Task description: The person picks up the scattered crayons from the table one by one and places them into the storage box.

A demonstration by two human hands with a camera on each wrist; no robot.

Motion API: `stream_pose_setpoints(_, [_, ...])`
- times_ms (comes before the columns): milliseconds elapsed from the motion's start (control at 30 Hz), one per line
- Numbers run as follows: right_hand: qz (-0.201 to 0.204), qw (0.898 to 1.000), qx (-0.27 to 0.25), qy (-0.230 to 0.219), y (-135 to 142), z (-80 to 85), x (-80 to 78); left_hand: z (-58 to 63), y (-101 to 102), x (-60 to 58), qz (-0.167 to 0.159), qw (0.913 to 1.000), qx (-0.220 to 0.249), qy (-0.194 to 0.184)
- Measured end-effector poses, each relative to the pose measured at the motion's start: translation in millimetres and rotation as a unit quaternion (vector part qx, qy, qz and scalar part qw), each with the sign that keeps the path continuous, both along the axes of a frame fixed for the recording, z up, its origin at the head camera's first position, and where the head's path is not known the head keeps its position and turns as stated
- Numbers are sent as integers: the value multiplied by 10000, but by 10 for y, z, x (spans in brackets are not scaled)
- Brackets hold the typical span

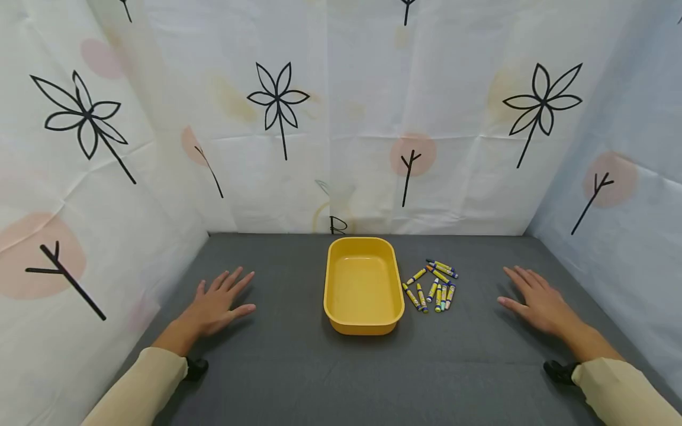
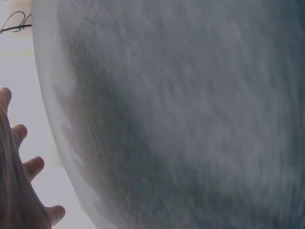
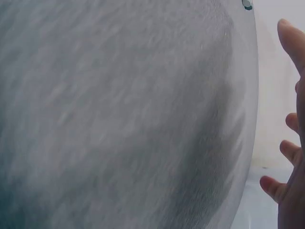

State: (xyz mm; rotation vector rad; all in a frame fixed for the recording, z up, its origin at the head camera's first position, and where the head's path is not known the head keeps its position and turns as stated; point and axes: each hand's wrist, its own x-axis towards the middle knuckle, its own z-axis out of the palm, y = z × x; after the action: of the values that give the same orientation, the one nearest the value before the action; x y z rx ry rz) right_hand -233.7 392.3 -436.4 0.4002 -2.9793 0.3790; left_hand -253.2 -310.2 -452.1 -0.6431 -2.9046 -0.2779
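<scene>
Lying in a loose cluster just right of the yellow tray [image 1: 364, 290], the crayons [image 1: 433, 290] wear yellow wrappers banded in dark blue. Some overlap at the far end of the cluster, others sit side by side nearer me, and the closest ones lie right by the tray's wall. The tray itself stands upright near the middle of the grey table [image 1: 341, 378], its long sides running away from me and its bare inside facing up.

My right hand [image 1: 535, 299] is out to the right of the crayons, well apart from them, palm down, fingers extended and thumb away from the rest; I grip nothing with it. My left hand [image 1: 218, 305] is well to the left of the tray, also palm down and holding nothing, its fingers spread apart. Both hands cast shadows on the table; I cannot tell whether any fingertip touches it.

At each wrist I wear something black, just beyond my pale sleeves [image 1: 144, 384]. Past the table's far edge hangs a white cloth [image 1: 362, 118] printed with black-outlined flowers, twigs and soft pink circles, creased in places.
</scene>
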Motion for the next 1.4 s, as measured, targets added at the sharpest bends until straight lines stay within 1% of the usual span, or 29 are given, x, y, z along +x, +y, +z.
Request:
stream_pose_setpoints(100, [25, 9999, -104, 33, -52, 7, -63, 18, 73, 3, -67, 9999, 43, -108])
stream_pose_setpoints(200, [-7, 9997, -232, 18, -107, 15, -128, 26, 152, 9, -188, 9998, 56, -73])
stream_pose_setpoints(267, [-13, 9994, -346, 18, -144, 18, -178, 24, 208, 12, -355, 9993, 127, 55])
stream_pose_setpoints(400, [-53, 9982, -599, -70, -220, 12, -281, 34, 355, 28, -762, 9958, 427, 279])
stream_pose_setpoints(467, [-151, 9974, -691, -126, -265, 8, -323, 37, 440, 31, -899, 9940, 534, 313])
stream_pose_setpoints(567, [-263, 9960, -835, -163, -342, -7, -378, 51, 580, 39, -1006, 9922, 690, 261])
stream_pose_setpoints(767, [-424, 9930, -1100, -91, -516, -59, -486, 87, 872, 58, -1099, 9886, 1018, 177])
stream_pose_setpoints(900, [-518, 9906, -1263, -16, -618, -81, -540, 62, 1045, 29, -1088, 9859, 1261, 183])
stream_pose_setpoints(1000, [-500, 9893, -1372, 71, -678, -93, -564, 41, 1160, 3, -1096, 9822, 1518, 123])
stream_pose_setpoints(1067, [-450, 9886, -1426, 146, -710, -105, -581, 20, 1222, -12, -1084, 9795, 1698, 12])
stream_pose_setpoints(1200, [-417, 9880, -1472, 209, -763, -127, -629, -36, 1327, -30, -1048, 9721, 2076, -305])
stream_pose_setpoints(1300, [-439, 9879, -1471, 214, -801, -128, -664, -72, 1396, -49, -1055, 9637, 2397, -513])
stream_pose_setpoints(1400, [-453, 9879, -1469, 214, -833, -119, -691, -79, 1467, -77, -1035, 9548, 2708, -649])
